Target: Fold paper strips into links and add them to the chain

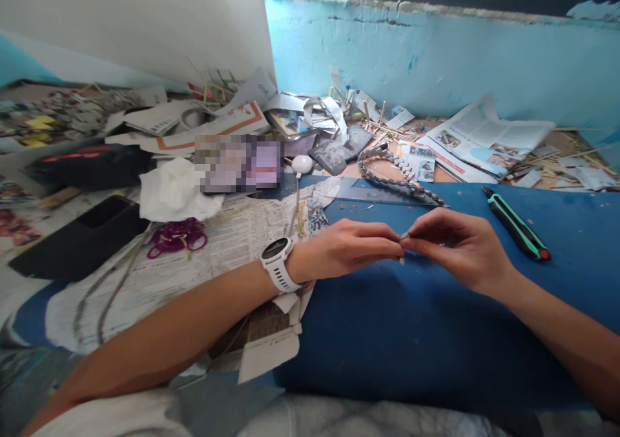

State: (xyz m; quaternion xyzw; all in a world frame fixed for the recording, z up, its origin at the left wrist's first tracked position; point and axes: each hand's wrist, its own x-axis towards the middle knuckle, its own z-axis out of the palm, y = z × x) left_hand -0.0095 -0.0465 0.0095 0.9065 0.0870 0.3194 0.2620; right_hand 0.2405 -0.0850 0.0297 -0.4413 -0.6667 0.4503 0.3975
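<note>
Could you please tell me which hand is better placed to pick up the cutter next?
Probably the right hand, though its fingertips look pinched together: the cutter lies nearby on that side, while the left hand is farther away.

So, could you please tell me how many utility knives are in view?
1: the green-and-black utility knife lies on the blue tabletop, to the right of the right hand. Others could be hidden under the scattered papers.

- We could pass over the bare blue tabletop (358, 340) nearest us.
- Our left hand (346, 250) and right hand (462, 250) fill the middle.
- Right, a cutter knife (517, 225) obstructs us; ahead, a braided band (391, 182).
</note>
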